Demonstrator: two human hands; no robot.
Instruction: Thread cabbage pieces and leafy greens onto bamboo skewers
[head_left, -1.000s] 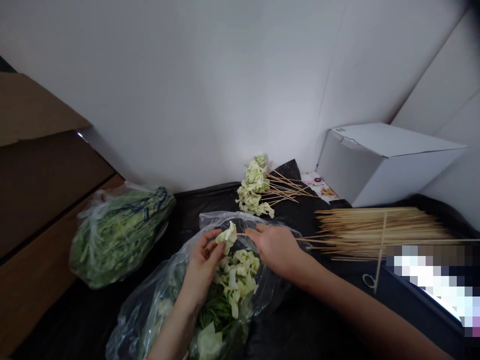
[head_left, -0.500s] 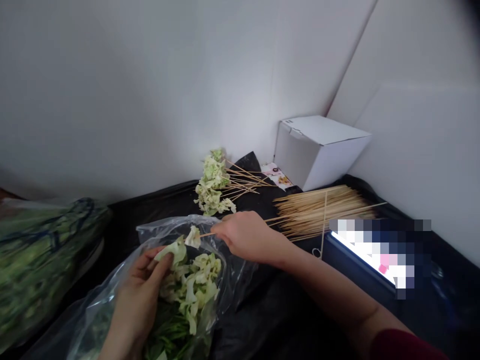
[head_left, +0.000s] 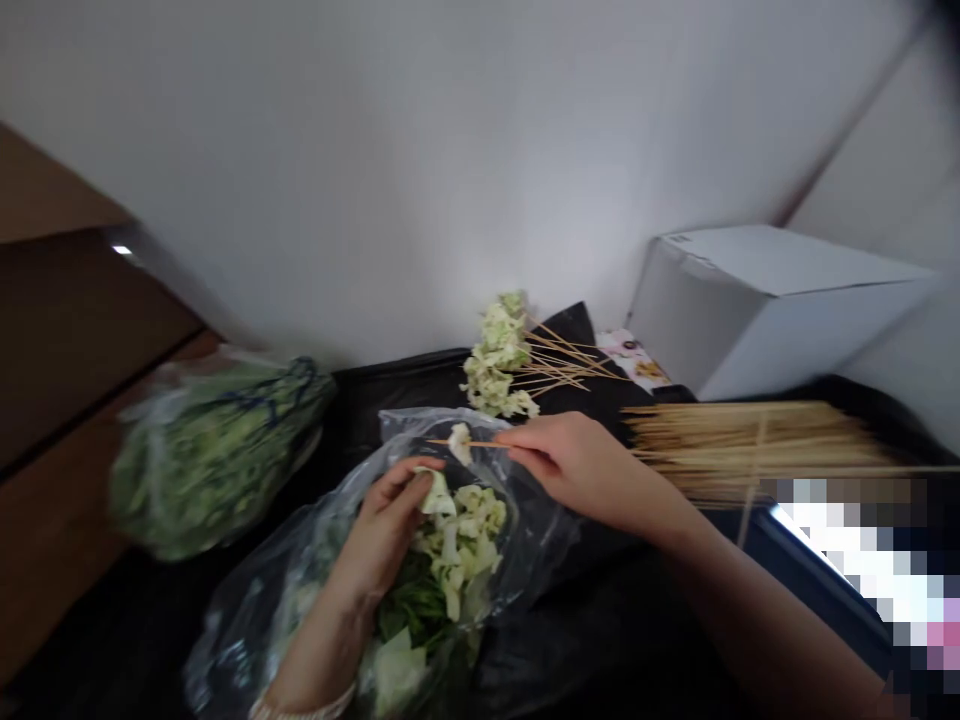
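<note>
Between the thumb and fingers of my left hand (head_left: 394, 510) is a pale green cabbage leaf piece (head_left: 437, 494). My right hand (head_left: 570, 455) is closed around a thin wooden skewer (head_left: 484, 444), which points left with a small cabbage piece (head_left: 460, 444) threaded near its tip. The bare tip shows just above my left fingers, apart from the leaf there. Below both hands lies an open clear plastic bag (head_left: 536, 540), holding torn cabbage leaves (head_left: 469, 540) and darker leafy greens (head_left: 412, 605).
Finished-looking cabbage skewers (head_left: 499, 355) lie in a pile by the wall. A bundle of bare skewers (head_left: 720, 435) sits at right, near a white box (head_left: 772, 295) and a pixelated lit device (head_left: 825, 560). A bag of greens (head_left: 225, 450) rests at left on black sheeting (head_left: 375, 385).
The view has turned left, so the scene sits further right. The skewer's tip now sticks out past its cabbage piece, and the left hand's leaf has come apart from it.
</note>
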